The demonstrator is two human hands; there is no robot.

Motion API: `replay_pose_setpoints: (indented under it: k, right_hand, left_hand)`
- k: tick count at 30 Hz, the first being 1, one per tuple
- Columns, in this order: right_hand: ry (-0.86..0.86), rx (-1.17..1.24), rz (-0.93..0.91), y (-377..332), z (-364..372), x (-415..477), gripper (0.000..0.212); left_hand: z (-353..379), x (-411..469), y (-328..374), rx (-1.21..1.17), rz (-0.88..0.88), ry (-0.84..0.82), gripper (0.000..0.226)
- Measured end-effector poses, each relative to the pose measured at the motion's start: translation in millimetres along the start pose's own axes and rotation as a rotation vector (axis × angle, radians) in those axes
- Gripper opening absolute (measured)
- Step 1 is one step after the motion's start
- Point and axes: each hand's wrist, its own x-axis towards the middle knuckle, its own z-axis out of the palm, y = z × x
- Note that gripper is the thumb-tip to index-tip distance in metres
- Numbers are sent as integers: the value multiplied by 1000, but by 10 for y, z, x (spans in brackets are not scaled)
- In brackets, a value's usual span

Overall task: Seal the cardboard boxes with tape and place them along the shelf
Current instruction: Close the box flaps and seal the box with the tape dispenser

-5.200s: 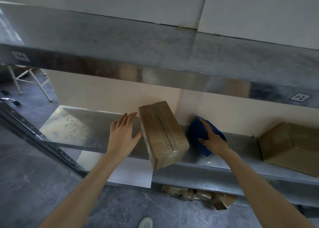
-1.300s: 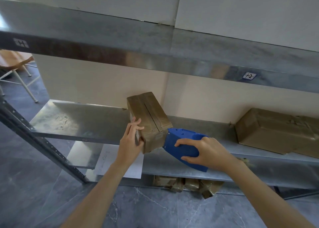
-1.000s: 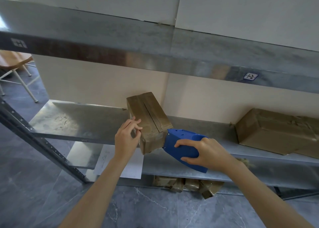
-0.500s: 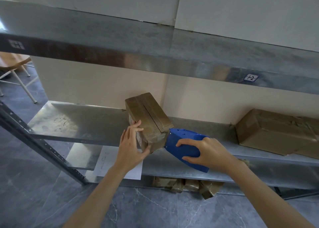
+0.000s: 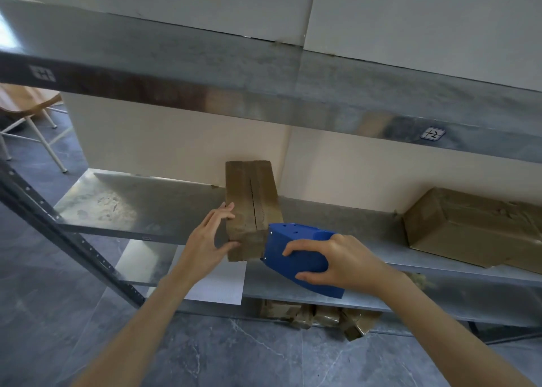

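Observation:
A long brown cardboard box [image 5: 249, 199] lies on the middle metal shelf [image 5: 152, 208], its near end jutting over the shelf's front edge. The top flaps meet in an open seam down the middle. My left hand [image 5: 208, 240] presses against the box's left side and near end, fingers spread. My right hand [image 5: 337, 263] grips a blue tape dispenser [image 5: 296, 252], whose nose touches the box's near right corner.
A second taped cardboard box [image 5: 469, 228] rests further right on the same shelf. A white sheet of paper [image 5: 223, 281] lies on the lower shelf, with small taped boxes [image 5: 316, 316] on the floor beneath. The upper shelf [image 5: 264, 73] overhangs. A chair [image 5: 26, 114] stands far left.
The box has turned so that it points straighter toward the wall. My left hand shifted along its side and near end. The dispenser stays at the box's near right corner.

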Motion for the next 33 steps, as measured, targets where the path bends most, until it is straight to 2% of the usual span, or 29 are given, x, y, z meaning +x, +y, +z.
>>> replay_pose_setpoints:
  k: [5,9,21,33]
  right_hand:
    - [19,-23,-69,-125,-51,217,40]
    - [4,-62,-62,-51,-58,295,40]
    - [-2,-44,-83,201,-56,242,42]
    - [2,-61,99,656,-151,-233,44]
  left_hand:
    - [-184,40,-60,28,18,-48,66]
    - [-122,3,-40,-16,20,-25,74]
    - [-48,53,-125,5,18,9,70]
    - [0,69,-216,10,16,22,72]
